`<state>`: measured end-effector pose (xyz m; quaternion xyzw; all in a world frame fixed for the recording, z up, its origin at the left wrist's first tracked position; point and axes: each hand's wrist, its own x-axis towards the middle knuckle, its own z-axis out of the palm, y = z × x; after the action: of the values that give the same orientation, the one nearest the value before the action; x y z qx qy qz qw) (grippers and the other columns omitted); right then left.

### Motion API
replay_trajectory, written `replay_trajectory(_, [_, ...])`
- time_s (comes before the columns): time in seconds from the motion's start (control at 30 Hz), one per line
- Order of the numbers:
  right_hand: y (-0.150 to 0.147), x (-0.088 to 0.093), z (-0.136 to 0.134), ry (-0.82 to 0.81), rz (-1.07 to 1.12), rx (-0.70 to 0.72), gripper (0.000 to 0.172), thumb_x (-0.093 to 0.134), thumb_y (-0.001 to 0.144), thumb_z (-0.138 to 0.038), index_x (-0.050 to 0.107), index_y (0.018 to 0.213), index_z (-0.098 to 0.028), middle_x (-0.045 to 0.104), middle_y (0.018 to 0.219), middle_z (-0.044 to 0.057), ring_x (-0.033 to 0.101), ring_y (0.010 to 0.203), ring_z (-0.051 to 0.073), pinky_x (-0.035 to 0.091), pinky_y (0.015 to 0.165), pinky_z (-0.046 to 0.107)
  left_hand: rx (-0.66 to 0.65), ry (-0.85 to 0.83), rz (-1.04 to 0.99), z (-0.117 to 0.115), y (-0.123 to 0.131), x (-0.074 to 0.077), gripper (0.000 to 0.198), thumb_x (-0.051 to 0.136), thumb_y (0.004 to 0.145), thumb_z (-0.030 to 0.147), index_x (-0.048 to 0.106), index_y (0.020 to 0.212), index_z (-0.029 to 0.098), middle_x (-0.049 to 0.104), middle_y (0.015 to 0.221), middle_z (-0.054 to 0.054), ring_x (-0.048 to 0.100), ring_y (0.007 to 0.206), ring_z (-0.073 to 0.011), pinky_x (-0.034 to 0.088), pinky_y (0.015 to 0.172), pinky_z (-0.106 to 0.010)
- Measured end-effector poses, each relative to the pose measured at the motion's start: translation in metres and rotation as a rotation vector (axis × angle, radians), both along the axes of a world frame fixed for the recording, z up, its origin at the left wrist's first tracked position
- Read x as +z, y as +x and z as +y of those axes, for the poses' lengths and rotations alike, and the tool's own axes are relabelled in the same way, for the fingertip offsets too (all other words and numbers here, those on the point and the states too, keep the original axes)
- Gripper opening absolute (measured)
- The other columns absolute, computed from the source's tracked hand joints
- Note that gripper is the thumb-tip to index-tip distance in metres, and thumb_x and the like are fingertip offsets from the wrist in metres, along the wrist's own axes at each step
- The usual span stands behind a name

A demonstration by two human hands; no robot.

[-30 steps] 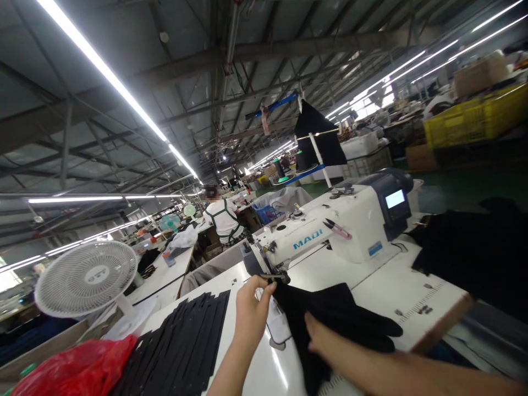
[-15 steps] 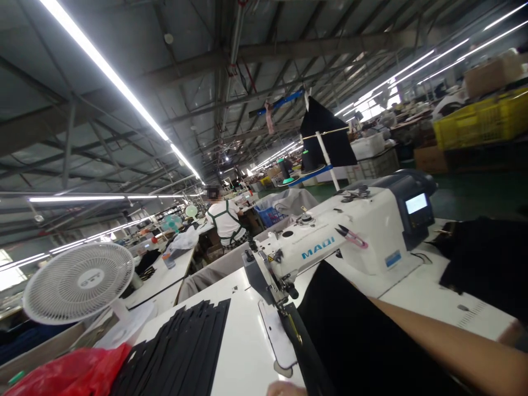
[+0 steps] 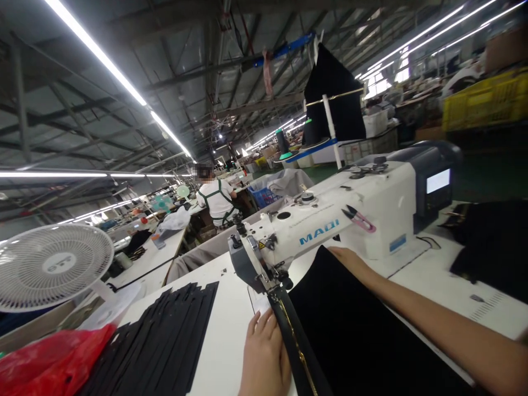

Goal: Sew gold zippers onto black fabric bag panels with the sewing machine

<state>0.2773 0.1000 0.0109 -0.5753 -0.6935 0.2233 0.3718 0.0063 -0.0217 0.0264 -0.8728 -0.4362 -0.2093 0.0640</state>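
Note:
My left hand (image 3: 264,349) lies on the white machine table just left of the presser foot. Its fingers are stretched out flat, and its side is against a black strip with a gold-toothed zipper (image 3: 297,344). The front end of that strip is under the needle area of a white sewing machine (image 3: 317,231) marked MAQI. A large black fabric panel (image 3: 355,330) lies right of the strip. My right hand (image 3: 350,261) is at the panel's far edge, below the machine arm; the fabric hides most of its fingers.
Several black strips (image 3: 160,341) lie at the left, with a red plastic bag (image 3: 53,357) and a white fan (image 3: 58,267) beyond. Pink-handled thread snips (image 3: 358,219) rest on the machine. More black fabric (image 3: 495,247) lies at the right. A person (image 3: 216,198) works farther back.
My left hand has moved up from the bottom edge to beside the presser foot. My right hand has come into view at the panel's far edge. The camera view has shifted.

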Motion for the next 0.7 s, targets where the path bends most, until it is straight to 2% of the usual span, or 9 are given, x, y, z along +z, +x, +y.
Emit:
replay_trajectory(0.1, [0.004,0.005,0.004,-0.052,-0.111,-0.037,0.061,0.005,0.094,-0.029,0.063,0.081,-0.014,0.069,0.080,0.009,0.065,0.076,0.021,0.047,0.067,0.029,0.017,0.027,-0.007,-0.002,0.001,0.000,0.047,0.046,0.073,0.013,0.055,0.119,0.019,0.062,0.116,-0.009,0.051,0.114,-0.0294,0.037,0.098,-0.053])
replay_trajectory(0.27, [-0.012,0.003,-0.012,-0.002,-0.426,-0.041,0.029,0.035,0.090,-0.029,0.058,0.098,-0.012,0.068,0.082,0.013,0.063,0.079,0.027,0.042,0.066,0.033,0.031,-0.026,0.039,-0.002,0.007,0.008,0.045,0.048,0.070,0.011,0.059,0.114,0.019,0.066,0.106,-0.008,0.054,0.108,-0.0291,0.030,0.102,-0.053])
replay_trajectory(0.37, [-0.017,0.001,-0.016,0.054,-0.589,0.002,0.025,0.034,0.090,-0.021,0.056,0.100,-0.012,0.067,0.074,0.012,0.063,0.073,0.027,0.040,0.064,0.033,0.085,-0.062,0.048,-0.004,0.012,0.012,0.041,0.047,0.070,0.010,0.062,0.107,0.017,0.066,0.097,-0.008,0.054,0.104,-0.0289,0.026,0.104,-0.054])
replay_trajectory(0.47, [-0.019,0.007,-0.014,0.127,-0.688,0.012,0.024,0.036,0.087,-0.011,0.057,0.100,-0.011,0.066,0.070,0.012,0.063,0.070,0.026,0.041,0.065,0.035,0.116,-0.060,0.007,-0.008,0.015,0.012,0.039,0.047,0.069,0.009,0.062,0.105,0.018,0.065,0.098,-0.007,0.053,0.104,-0.0286,0.026,0.104,-0.054])
replay_trajectory(0.53, [-0.025,0.013,-0.016,0.199,-0.724,-0.009,0.027,0.037,0.082,-0.003,0.057,0.099,-0.007,0.066,0.079,0.017,0.063,0.079,0.029,0.042,0.072,0.041,0.130,-0.043,-0.054,-0.011,0.014,0.008,0.036,0.048,0.070,0.010,0.062,0.102,0.019,0.064,0.100,-0.007,0.054,0.102,-0.0273,0.030,0.102,-0.053])
replay_trajectory(0.6, [-0.037,0.018,-0.028,0.283,-0.744,-0.008,0.030,0.038,0.079,0.000,0.058,0.102,-0.005,0.063,0.097,0.022,0.058,0.095,0.032,0.040,0.082,0.047,0.163,-0.003,-0.132,-0.013,0.011,0.001,0.029,0.047,0.072,0.011,0.060,0.097,0.018,0.062,0.098,-0.009,0.056,0.096,-0.0261,0.037,0.097,-0.052])
replay_trajectory(0.7, [-0.064,0.018,-0.059,0.414,-0.668,0.161,0.031,0.043,0.084,-0.011,0.055,0.113,-0.008,0.056,0.119,0.018,0.050,0.112,0.027,0.037,0.097,0.042,0.175,0.078,-0.184,-0.010,0.001,-0.012,0.036,0.048,0.071,0.012,0.055,0.106,0.015,0.060,0.105,-0.013,0.057,0.098,-0.0270,0.045,0.090,-0.050])
